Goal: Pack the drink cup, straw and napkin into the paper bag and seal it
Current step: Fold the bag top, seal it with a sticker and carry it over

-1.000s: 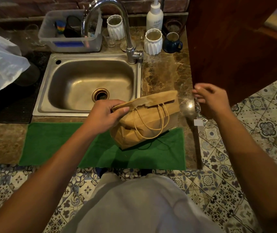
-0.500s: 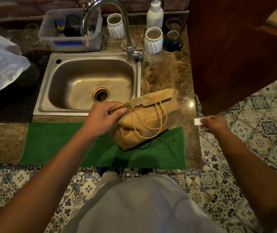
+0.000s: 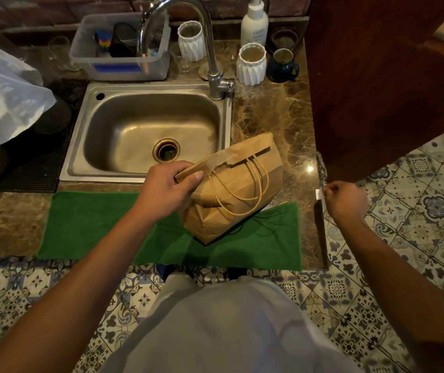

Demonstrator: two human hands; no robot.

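A brown paper bag (image 3: pixel 237 195) with rope handles stands tilted on the green mat (image 3: pixel 102 227), its top folded over. My left hand (image 3: pixel 169 189) pinches the folded top at its left end. My right hand (image 3: pixel 346 199) is off the counter's right edge, fingers closed on a small white piece of tape (image 3: pixel 319 194). A clear strip runs from it up along the counter edge. Cup, straw and napkin are not visible; the closed bag hides its inside.
A steel sink (image 3: pixel 150 130) with a tall tap (image 3: pixel 210 49) lies behind the bag. White ribbed cups (image 3: pixel 251 64), a blue mug (image 3: pixel 282 65), a lotion bottle (image 3: pixel 254 22) and a plastic tub (image 3: pixel 118 49) line the back. A wooden panel (image 3: pixel 376 76) rises at right. A plastic bag (image 3: pixel 3 98) sits left.
My right hand dropped from beside the bag's right end to beyond the counter edge, taking hold of the white tape piece. The left hand and bag stayed put.
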